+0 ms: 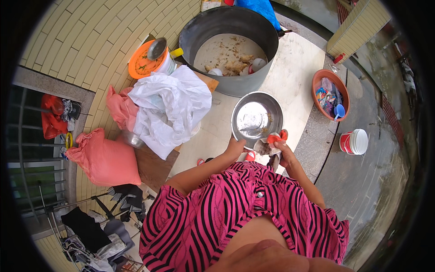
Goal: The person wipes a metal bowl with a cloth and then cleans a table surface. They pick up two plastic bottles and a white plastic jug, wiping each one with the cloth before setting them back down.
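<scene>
A shiny stainless steel basin is tilted in front of me, with a few yellowish-brown scraps on its inner wall. My left hand grips its near left rim, the thumb on the edge. A crumpled cloth, white with dark stains and a red-orange part, is bunched in my right hand. The cloth lies against the basin's near right rim. Whether the right fingers also hold the rim is hidden. Just beyond the basin stands a large dark grey tub with chicks and white rounded containers inside.
Left are a white woven sack, a full pink sack, a metal bowl and an orange-topped bucket. Right stand a brown plastic basin with cloths and a blue dipper, and a white lidded bucket. A clothes rack stands lower left.
</scene>
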A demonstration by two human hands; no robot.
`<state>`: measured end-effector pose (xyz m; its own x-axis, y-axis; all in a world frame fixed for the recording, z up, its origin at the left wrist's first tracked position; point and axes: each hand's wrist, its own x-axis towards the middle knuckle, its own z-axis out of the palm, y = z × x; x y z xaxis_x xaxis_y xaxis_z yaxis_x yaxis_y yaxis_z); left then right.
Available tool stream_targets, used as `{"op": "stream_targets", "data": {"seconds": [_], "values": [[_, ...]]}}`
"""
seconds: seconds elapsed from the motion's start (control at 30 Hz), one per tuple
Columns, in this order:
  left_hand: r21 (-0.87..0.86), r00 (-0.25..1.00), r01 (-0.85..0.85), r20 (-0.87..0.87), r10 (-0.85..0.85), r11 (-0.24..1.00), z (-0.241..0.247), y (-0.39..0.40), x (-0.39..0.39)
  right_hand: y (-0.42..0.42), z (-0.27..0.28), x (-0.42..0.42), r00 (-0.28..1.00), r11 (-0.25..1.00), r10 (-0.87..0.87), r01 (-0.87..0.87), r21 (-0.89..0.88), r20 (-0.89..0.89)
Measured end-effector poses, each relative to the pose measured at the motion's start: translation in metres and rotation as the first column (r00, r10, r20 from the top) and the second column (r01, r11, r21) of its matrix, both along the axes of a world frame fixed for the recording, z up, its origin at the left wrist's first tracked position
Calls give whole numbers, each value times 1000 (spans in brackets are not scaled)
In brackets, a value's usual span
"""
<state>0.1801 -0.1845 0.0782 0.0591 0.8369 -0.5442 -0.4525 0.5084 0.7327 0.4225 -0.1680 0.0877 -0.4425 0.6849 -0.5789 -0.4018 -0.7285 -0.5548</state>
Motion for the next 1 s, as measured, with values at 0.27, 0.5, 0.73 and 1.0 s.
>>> {"op": "stream_targets", "data": {"seconds": [0.27, 0.5, 0.73, 1.0], "values": [[8, 908, 387, -179, -379, 922, -2, 63, 53, -4, -24, 66, 885, 888, -451, 458, -49, 116], [119, 837, 516, -282, -470, 848, 18, 119, 75, 6, -30, 95, 783, 794, -588, 607, -39, 201], [466, 908, 389, -343, -243, 795, 11, 140, 72, 33, -32, 39, 769, 766, -628, 638, -82, 121], [400, 899, 421, -305, -315, 814, 0, 163, 59, 54, -37, 17, 758, 753, -639, 651, -99, 129]]}}
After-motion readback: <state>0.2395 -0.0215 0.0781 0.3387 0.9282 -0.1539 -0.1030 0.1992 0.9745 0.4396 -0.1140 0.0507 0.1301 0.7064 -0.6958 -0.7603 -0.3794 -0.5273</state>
